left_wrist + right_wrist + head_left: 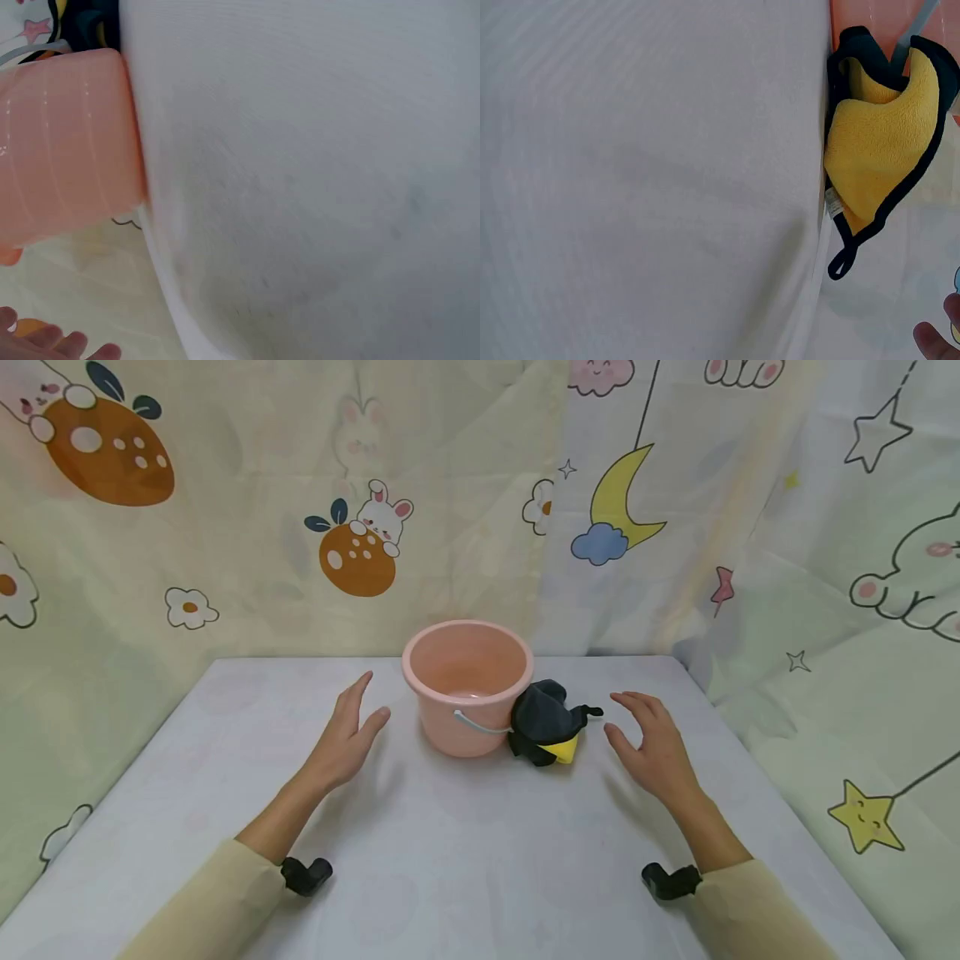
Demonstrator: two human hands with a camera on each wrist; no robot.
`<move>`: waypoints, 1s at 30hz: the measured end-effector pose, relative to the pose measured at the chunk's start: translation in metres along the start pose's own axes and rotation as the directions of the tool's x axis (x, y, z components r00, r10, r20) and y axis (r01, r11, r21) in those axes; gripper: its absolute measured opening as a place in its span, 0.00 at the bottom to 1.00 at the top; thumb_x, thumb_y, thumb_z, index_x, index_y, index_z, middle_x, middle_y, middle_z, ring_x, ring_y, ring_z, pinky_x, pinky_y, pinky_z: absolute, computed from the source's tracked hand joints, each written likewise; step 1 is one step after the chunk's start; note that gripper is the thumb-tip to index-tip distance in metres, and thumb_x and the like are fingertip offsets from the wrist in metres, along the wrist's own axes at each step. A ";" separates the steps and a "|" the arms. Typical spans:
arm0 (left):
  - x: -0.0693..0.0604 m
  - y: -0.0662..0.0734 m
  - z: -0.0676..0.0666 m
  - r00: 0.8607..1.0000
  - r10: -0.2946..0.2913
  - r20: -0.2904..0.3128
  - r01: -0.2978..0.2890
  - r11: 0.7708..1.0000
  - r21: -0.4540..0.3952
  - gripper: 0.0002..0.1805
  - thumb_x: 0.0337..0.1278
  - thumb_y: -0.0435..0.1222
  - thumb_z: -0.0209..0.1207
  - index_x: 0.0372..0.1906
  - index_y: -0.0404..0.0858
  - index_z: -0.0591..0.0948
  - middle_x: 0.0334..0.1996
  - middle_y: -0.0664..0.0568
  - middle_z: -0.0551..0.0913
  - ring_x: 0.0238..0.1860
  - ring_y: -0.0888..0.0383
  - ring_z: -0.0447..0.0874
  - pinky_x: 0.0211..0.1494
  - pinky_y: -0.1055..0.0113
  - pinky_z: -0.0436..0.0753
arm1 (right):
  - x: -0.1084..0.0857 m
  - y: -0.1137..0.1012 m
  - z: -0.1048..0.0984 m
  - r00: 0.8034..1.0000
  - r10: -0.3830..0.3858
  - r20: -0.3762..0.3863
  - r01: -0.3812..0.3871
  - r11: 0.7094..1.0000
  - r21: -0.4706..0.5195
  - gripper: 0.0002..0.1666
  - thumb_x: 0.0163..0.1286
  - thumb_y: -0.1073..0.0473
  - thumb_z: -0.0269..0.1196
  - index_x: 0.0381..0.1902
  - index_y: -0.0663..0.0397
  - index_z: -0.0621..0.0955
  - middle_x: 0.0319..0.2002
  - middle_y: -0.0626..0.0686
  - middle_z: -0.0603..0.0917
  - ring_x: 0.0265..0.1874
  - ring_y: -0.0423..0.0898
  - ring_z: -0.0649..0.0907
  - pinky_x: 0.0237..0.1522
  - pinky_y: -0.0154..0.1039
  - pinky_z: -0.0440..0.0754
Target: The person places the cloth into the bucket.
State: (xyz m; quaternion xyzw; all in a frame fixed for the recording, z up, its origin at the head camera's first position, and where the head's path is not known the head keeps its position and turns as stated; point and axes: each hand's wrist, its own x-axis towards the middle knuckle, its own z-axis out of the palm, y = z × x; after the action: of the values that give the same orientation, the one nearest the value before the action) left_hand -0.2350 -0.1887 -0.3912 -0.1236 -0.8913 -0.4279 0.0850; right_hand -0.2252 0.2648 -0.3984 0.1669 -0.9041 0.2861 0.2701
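Beige sleeves (213, 902) nearest, black devices (306, 877) at cuffs | left hand (345, 739): grip wide, thumb parted from fingers, left of pink bucket (467, 700) | right hand (656, 752): likewise wide, near grey-and-yellow cloth (547, 714) | bucket upright on white table (465, 860), cloth crumpled just beside its right side

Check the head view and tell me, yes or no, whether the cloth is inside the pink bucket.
No, the cloth lies on the white table beside the pink bucket.
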 end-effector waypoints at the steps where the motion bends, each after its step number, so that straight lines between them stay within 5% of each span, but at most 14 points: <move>1: 0.001 0.000 0.001 1.000 -0.013 0.004 0.013 1.000 -0.021 0.39 0.80 0.52 0.44 0.84 0.42 0.47 0.81 0.36 0.51 0.80 0.36 0.49 0.76 0.34 0.54 | 0.001 -0.001 0.001 1.000 0.004 -0.001 -0.004 1.000 0.004 0.27 0.70 0.62 0.65 0.66 0.59 0.77 0.63 0.66 0.75 0.64 0.65 0.73 0.62 0.68 0.70; 12: 0.012 0.008 0.014 0.994 -0.096 0.043 0.104 0.963 -0.248 0.36 0.80 0.53 0.40 0.83 0.45 0.51 0.81 0.39 0.54 0.81 0.39 0.51 0.77 0.36 0.56 | 0.004 -0.008 0.018 0.999 0.034 0.016 -0.035 0.998 0.050 0.27 0.71 0.61 0.64 0.67 0.58 0.77 0.65 0.65 0.74 0.65 0.65 0.73 0.64 0.68 0.69; 21: 0.018 0.030 0.024 0.989 -0.138 0.049 0.144 0.856 -0.496 0.37 0.77 0.53 0.42 0.83 0.47 0.50 0.80 0.42 0.55 0.80 0.44 0.53 0.73 0.35 0.63 | 0.010 -0.016 0.030 0.996 0.045 0.083 -0.050 0.997 0.065 0.29 0.72 0.57 0.64 0.69 0.55 0.76 0.68 0.65 0.71 0.68 0.64 0.71 0.67 0.67 0.67; 30: 0.029 0.043 0.035 0.980 -0.197 -0.017 0.159 0.834 -0.528 0.35 0.75 0.50 0.48 0.81 0.47 0.57 0.75 0.44 0.63 0.75 0.47 0.62 0.70 0.38 0.67 | 0.016 -0.025 0.038 0.977 0.093 0.191 -0.104 0.993 0.050 0.32 0.73 0.52 0.65 0.71 0.52 0.74 0.73 0.65 0.67 0.71 0.66 0.67 0.68 0.69 0.66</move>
State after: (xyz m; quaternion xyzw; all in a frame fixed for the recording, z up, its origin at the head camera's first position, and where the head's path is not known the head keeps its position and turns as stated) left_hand -0.2513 -0.1316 -0.3738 -0.0434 -0.7447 -0.6648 0.0394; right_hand -0.2412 0.2205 -0.4047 0.1564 -0.9237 0.3091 0.1635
